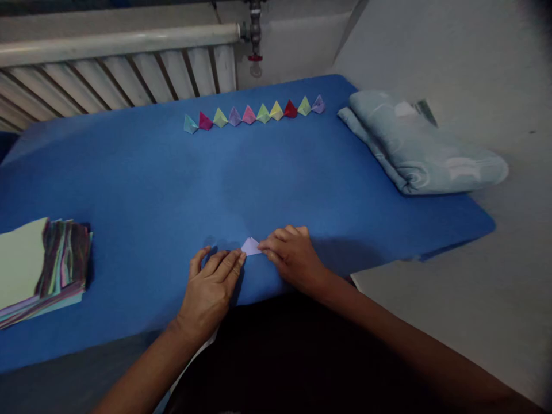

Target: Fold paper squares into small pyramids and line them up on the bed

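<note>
A small folded piece of lilac paper (250,247) lies near the front edge of the blue surface, its narrow peak pointing away from me. At its left corner, my left hand (211,287) pinches the paper with thumb and index finger, the other fingers spread beside it. My right hand (293,253) has its fingers curled and grips the right corner between thumb and forefinger. Part of that corner is hidden under the fingertips. Farther back stands a row of several folded paper pieces, among them a dark red one (290,110) and a light blue one (190,124).
On the left sits a thick stack of coloured paper sheets (21,264). A folded pale green blanket (422,149) rests at the right, by the wall. Behind the blue-covered surface (150,190) are a white radiator (121,46) and a pipe valve (255,34).
</note>
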### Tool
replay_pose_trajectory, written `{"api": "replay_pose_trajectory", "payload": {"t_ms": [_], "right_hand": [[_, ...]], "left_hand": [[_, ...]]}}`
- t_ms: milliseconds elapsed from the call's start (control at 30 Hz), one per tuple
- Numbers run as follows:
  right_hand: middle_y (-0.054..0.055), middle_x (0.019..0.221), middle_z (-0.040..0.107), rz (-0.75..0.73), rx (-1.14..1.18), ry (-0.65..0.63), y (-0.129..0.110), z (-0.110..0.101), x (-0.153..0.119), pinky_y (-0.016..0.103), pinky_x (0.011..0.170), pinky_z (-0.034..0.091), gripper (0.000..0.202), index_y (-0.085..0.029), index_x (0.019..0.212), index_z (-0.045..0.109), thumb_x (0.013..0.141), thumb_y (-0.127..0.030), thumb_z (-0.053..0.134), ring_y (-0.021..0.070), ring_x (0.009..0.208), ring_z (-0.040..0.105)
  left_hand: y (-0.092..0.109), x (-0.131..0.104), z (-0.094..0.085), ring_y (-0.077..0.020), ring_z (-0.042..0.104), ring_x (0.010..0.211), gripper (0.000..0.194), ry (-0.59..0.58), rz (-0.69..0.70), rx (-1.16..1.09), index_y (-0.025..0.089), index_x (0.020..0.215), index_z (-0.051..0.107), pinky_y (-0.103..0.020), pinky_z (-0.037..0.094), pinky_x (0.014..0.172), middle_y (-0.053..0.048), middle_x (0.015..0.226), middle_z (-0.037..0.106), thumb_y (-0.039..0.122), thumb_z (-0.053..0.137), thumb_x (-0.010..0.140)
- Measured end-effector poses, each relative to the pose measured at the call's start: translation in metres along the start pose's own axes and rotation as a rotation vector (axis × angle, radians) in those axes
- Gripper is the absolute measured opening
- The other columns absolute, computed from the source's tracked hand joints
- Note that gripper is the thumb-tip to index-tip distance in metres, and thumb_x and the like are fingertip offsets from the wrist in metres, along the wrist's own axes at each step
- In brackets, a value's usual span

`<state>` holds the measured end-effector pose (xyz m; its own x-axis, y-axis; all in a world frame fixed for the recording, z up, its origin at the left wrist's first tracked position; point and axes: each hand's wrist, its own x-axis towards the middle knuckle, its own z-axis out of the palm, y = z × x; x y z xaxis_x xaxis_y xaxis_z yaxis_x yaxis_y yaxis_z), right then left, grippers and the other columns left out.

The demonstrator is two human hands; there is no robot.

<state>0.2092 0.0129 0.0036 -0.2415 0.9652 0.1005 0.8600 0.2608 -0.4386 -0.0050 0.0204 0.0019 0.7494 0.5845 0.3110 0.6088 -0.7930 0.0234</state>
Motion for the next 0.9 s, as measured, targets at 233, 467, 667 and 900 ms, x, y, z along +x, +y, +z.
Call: {"api": "replay_pose_trajectory", "payload": {"t_ms": [233,467,667,900], "right_hand": [[0.002,0.092,0.066,-0.018,-0.027,0.007,-0.001,-0.002,-0.003,0.034,0.076,0.025,0.022,-0.027,0.103,0.069,0.089,-0.016,0.055,0.0182,0.085,0.051],[0.004,0.089,0.066,-0.061,0.044,0.114,0.002,0.002,-0.005,0.033,0.075,0.026,0.016,-0.021,0.096,0.069,0.090,-0.018,0.054,0.0175,0.082,0.051],[0.003,0.091,0.068,-0.041,0.206,0.169,0.007,0.002,-0.006,0.033,0.078,0.029,0.016,-0.020,0.091,0.068,0.087,-0.013,0.054,0.0166,0.083,0.055],[0.001,0.092,0.070,0.012,0.382,0.214,0.008,-0.004,-0.005,0.033,0.082,0.032,0.016,-0.022,0.088,0.068,0.086,-0.013,0.055,0.0161,0.087,0.059]], "left_hand": [[0.011,0.006,0.000,-0.0270,0.060,0.100,0.032,0.048,-0.058,0.023,0.012,0.114,0.063,-0.051,0.036,0.096,-0.011,0.113,0.068,0.008,0.042,0.090],[-0.010,0.045,0.003,-0.0204,0.062,0.086,0.020,-0.120,0.059,-0.169,0.017,0.098,0.066,-0.036,0.048,0.077,-0.008,0.099,0.068,0.020,0.047,0.092],[-0.032,0.058,0.005,-0.0198,0.062,0.090,0.015,-0.274,0.078,-0.345,0.016,0.097,0.065,-0.033,0.050,0.079,-0.008,0.097,0.067,0.020,0.053,0.089],[-0.041,0.063,0.000,-0.0150,0.063,0.085,0.019,-0.260,0.104,-0.521,0.020,0.100,0.065,-0.027,0.050,0.076,-0.004,0.094,0.067,0.023,0.048,0.092]]}}
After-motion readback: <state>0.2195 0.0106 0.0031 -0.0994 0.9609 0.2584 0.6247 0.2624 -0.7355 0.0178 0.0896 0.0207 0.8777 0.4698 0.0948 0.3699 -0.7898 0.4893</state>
